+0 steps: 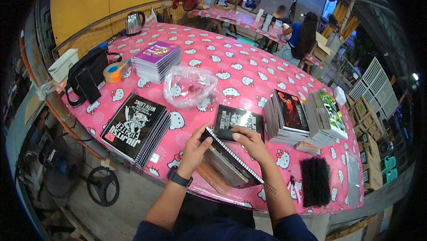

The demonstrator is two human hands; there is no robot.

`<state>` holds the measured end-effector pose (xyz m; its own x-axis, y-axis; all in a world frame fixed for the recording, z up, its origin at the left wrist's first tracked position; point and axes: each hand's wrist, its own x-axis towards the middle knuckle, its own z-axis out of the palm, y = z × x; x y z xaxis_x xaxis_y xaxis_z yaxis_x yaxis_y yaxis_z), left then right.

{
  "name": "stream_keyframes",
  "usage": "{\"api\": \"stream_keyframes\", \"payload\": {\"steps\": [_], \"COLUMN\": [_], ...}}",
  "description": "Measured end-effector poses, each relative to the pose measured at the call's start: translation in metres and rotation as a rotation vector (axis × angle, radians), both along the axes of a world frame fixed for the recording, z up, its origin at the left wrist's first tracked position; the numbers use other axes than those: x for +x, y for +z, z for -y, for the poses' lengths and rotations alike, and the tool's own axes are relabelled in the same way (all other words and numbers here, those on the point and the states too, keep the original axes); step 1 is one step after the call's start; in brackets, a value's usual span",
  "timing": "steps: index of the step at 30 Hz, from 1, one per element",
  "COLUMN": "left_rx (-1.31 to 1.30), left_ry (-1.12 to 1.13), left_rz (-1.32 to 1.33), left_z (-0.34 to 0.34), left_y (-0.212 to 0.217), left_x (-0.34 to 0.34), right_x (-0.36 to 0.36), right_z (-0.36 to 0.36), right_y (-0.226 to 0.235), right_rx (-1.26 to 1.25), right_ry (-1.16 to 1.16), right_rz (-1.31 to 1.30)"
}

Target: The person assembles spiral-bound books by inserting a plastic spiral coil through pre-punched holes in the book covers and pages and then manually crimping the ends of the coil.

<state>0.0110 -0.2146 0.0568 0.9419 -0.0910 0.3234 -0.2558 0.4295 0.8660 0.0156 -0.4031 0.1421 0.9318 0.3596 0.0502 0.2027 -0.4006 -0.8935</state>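
Above the table's near edge, my left hand (195, 150) grips a spiral-bound book (227, 166), tilted with its punched spine upward. A coil end (270, 189) sticks out of the spine's lower end, by my right wrist. My right hand (250, 141) is closed near the spine's upper end. A dark rounded piece (224, 134) lies at its fingertips; I cannot make out what it is. Under the book is a brown board (213, 176), partly hidden. Just beyond my hands, a black-covered spiral book (240, 117) lies flat on the table.
Bound black books (133, 127) are stacked at left, below purple books (156, 58) and a clear plastic bag (189, 87). Red-black books (289, 116) and green-white books (327, 114) stand at right. Nearer lie pink-handled pliers (293, 188) and black coils (315, 182). People (300, 34) sit farther back.
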Motion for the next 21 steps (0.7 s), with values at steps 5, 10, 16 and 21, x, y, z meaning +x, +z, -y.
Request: {"api": "stream_keyframes", "payload": {"steps": [5,10,16,21], "left_rx": [0.027,0.068,0.405,0.524], "left_ry": [0.001,0.028,0.019,-0.056], "left_rz": [-0.016,-0.006,0.355,0.531], "left_z": [0.003,-0.001,0.026,0.067], "left_y": [0.001,0.019,0.088,0.120], "left_x": [-0.007,-0.009,-0.039,-0.071], "right_x": [0.001,-0.046,-0.108,-0.138], "right_z": [0.003,0.079,0.103,0.047], "right_y": [-0.031,-0.067,-0.022,0.052], "right_rx": [0.166,-0.268,-0.604,0.062], "right_ry": [-0.042,-0.296,-0.417,-0.329], "right_rz": [-0.016,0.379,0.517,0.503]}}
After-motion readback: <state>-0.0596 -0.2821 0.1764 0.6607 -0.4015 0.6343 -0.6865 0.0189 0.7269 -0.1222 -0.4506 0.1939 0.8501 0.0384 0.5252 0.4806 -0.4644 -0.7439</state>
